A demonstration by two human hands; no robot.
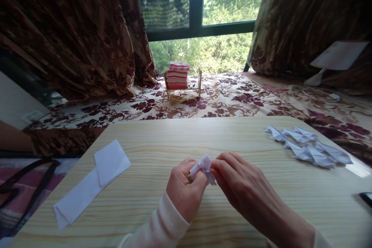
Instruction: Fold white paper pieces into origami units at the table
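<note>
A small piece of folded white paper (202, 164) is held above the middle of the wooden table (174, 135). My left hand (186, 186) is closed around its left side, with the thumb pressed on top. At the paper's right edge, the fingers of my right hand (238, 174) are pinched together on it; their tips are partly hidden. To the left lie flat white paper sheets (112, 162), one overlapping a long strip (78, 197). Several pointed folded paper pieces (308, 147) lie in two rows at the right.
Beyond the table, a small wooden rack (183, 88) holds a stack of pink and white cloths (178, 75) on a flowered cover. A white lamp (337, 56) stands at the back right. A dark object (366, 198) sits at the table's right edge.
</note>
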